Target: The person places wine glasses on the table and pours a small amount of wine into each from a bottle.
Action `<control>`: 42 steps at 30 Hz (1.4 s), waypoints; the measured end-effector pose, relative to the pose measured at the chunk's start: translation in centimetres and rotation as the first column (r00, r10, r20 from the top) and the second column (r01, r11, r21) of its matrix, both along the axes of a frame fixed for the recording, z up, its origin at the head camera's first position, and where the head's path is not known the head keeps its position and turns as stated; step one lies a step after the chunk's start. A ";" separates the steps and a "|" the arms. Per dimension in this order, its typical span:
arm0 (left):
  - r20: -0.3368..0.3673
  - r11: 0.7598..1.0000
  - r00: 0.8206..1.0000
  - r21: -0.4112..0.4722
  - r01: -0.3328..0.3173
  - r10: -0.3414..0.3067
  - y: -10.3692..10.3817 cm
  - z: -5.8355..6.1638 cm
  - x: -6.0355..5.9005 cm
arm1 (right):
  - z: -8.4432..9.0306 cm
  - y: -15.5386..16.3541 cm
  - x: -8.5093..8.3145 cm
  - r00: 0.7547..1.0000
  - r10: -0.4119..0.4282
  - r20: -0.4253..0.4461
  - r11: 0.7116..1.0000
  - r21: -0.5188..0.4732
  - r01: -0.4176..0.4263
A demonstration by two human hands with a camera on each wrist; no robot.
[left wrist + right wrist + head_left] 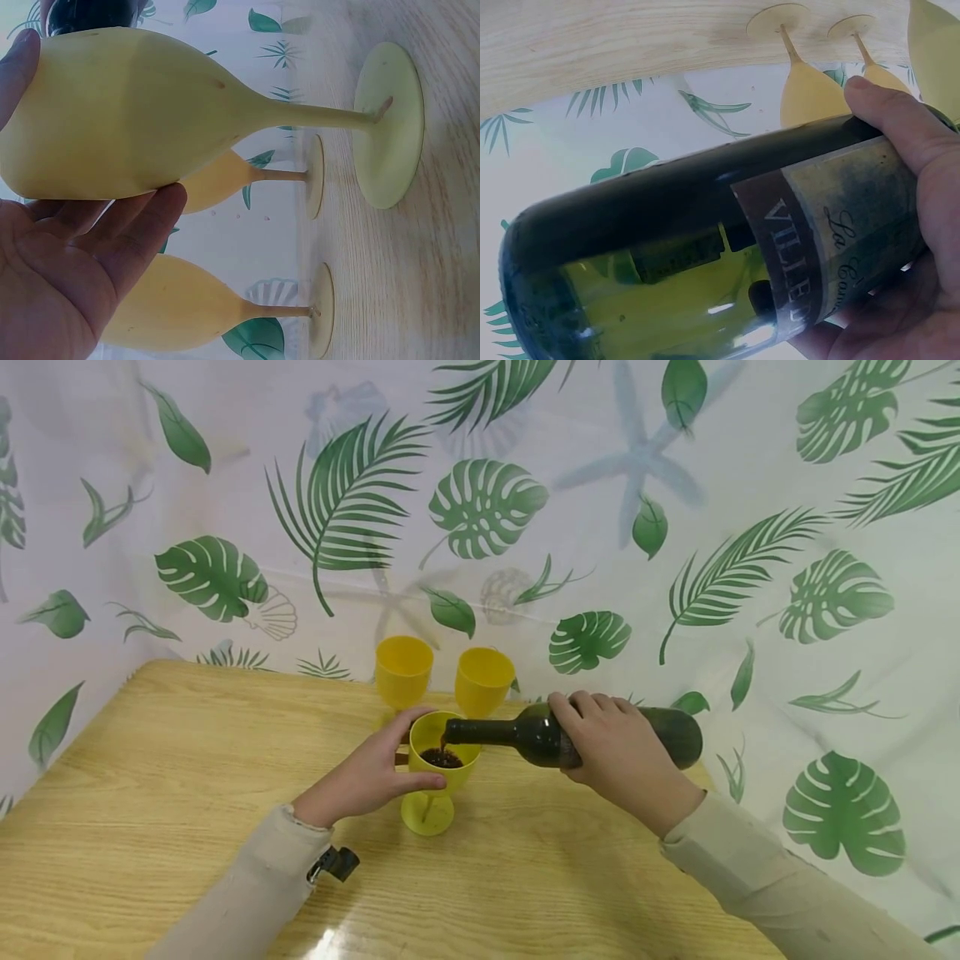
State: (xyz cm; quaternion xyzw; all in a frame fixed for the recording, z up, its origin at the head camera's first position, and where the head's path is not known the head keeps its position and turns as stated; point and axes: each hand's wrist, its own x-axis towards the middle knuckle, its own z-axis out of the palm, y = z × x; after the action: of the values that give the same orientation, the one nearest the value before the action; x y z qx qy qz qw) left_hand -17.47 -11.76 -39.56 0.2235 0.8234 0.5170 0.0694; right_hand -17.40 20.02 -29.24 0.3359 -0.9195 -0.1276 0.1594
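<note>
Leaf-printed sheeting backs a wooden counter (150, 793). I've got my right hand (622, 752) wrapped round a dark green bottle (540, 737) — long axis level, neck pointing to nine o'clock, mouth over a yellow goblet (442, 768) holding dark liquid. My left hand (367, 777) cups that goblet's bowl. Two more goblets (442, 681) stand at twelve o'clock — just behind.

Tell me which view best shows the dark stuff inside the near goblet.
The head view: it looks down into the goblet at the dark contents. The left wrist view shows only its outside; the right wrist view only an edge.
</note>
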 end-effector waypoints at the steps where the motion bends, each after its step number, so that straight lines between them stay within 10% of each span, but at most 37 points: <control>1: 0.001 1.000 1.000 0.002 -0.001 0.001 0.0 0.0 0.0 | 0.0 0.0 0.0 1.000 0.000 0.000 1.000 0.000 0.000; 42: -0.001 0.998 1.000 0.063 -0.012 0.012 0.5 -0.7 0.1 | -3.7 -1.5 0.0 0.970 -0.068 0.234 0.961 -0.247 0.127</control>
State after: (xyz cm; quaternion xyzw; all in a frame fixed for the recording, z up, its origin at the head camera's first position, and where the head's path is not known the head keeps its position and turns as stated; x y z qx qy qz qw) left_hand -17.39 -11.25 -40.22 0.2210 0.8080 0.5431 0.0586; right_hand -17.38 18.51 -32.91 0.2782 -0.9558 0.0251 0.0913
